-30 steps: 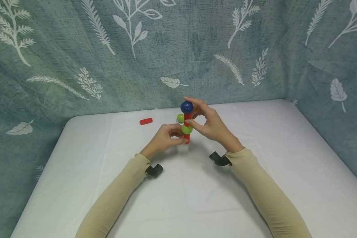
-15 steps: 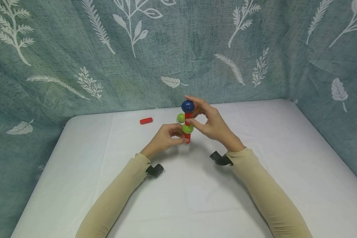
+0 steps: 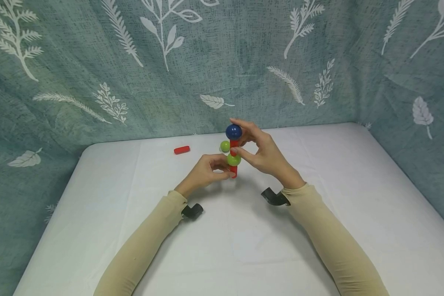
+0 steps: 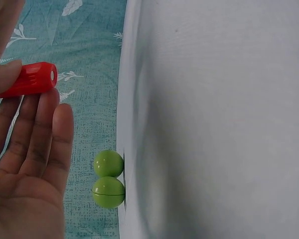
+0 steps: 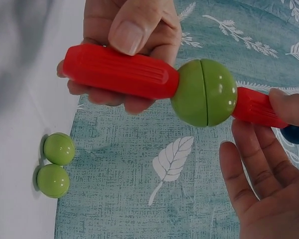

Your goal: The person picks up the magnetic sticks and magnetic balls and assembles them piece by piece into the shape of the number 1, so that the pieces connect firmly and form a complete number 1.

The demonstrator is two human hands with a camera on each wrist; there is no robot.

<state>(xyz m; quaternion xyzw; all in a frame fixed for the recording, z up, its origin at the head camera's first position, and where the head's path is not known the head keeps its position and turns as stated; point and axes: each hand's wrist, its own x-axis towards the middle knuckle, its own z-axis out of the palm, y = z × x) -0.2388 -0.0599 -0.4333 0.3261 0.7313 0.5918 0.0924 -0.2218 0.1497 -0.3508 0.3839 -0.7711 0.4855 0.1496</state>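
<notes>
Held upright above the table is a joined stack: a lower red rod (image 5: 112,74), a green ball (image 5: 204,93) with a seam, an upper red rod (image 5: 254,105) and a blue ball (image 3: 233,132) on top. My left hand (image 3: 209,169) pinches the lower rod between thumb and fingers; its ribbed side and pale end show in the left wrist view. My right hand (image 3: 265,154) grips the upper rod, thumb in front, with a fingertip up by the blue ball. That ball is mostly cut off in the right wrist view.
Behind the stack, a loose green ball (image 3: 225,146) lies on the white table (image 3: 281,255). Both wrist views show two green balls (image 4: 108,192) side by side there. Farther left lies a single red rod (image 3: 181,150). A patterned teal cloth (image 3: 192,102) hangs behind the table.
Over the last second the stack and both hands have shifted very slightly right and up. Both hands keep the same hold on the rods.
</notes>
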